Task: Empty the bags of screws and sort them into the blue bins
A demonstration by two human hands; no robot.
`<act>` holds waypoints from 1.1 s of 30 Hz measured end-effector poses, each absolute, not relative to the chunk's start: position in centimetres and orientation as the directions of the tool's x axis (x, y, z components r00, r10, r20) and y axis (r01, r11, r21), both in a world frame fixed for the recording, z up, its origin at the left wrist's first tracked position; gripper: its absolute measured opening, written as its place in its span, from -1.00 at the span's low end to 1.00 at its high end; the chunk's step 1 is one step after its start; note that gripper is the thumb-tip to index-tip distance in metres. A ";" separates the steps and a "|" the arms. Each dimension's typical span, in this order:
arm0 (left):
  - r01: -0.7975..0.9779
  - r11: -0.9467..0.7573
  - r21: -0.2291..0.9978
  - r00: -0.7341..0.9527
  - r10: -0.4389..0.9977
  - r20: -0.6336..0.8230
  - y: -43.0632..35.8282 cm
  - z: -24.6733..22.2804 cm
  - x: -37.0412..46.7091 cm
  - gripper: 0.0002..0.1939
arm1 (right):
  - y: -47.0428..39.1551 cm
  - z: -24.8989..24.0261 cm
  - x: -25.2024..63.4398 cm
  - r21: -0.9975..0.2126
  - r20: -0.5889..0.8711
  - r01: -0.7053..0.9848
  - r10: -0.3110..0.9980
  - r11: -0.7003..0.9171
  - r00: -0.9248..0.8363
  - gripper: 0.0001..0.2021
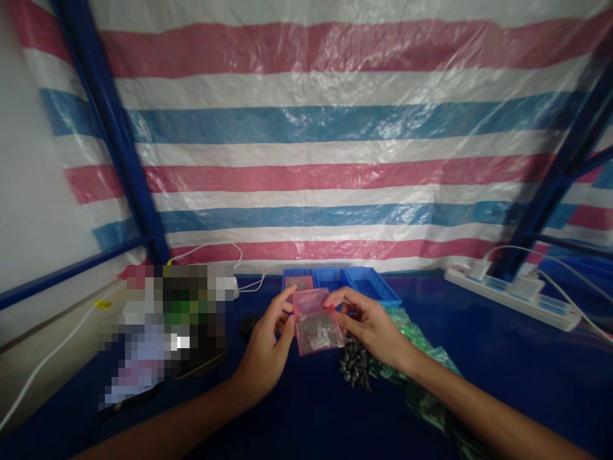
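Note:
A small pink-tinted clear bag (318, 322) with several small metallic-looking pieces inside hangs between both hands above the blue table. My left hand (272, 338) pinches its left edge between thumb and fingers. At the right edge, my right hand (368, 322) grips the bag with its fingers closed. Below my right hand lies a pile of dark small parts (355, 365). Green clear bags (433, 367) are spread beside and partly under the right forearm. Behind the held bag stand blue trays (376, 285); another pink bag (297, 282) is in the leftmost one.
A white power strip (512, 299) with plugs and cables lies at the back right of the blue table (297, 415). A blurred-out object (182, 319) stands at the left. Blue metal posts and a striped plastic sheet (306, 128) are behind.

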State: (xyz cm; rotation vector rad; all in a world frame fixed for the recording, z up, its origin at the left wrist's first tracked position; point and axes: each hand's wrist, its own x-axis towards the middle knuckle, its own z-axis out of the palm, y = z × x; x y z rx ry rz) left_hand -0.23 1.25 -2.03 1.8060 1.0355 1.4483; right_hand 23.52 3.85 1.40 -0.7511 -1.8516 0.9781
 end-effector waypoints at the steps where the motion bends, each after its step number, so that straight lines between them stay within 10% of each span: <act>1: 0.205 -0.516 0.832 0.103 0.857 0.506 1.3 -2.1 -0.2 -0.50 | 3.8 1.5 23.5 -0.857 0.420 0.106 0.801 0.505 -0.427 -0.76; 13: 0.374 -0.590 0.716 0.170 0.802 0.572 0.5 -0.4 -0.2 -0.84 | 3.4 1.9 23.6 -0.885 0.357 0.122 0.823 0.450 -0.442 -0.69; 33: 0.368 -0.612 0.700 0.101 0.774 0.624 0.0 0.2 -0.2 -0.67 | 4.0 1.7 23.4 -0.963 0.201 0.076 0.875 0.260 -0.441 -0.54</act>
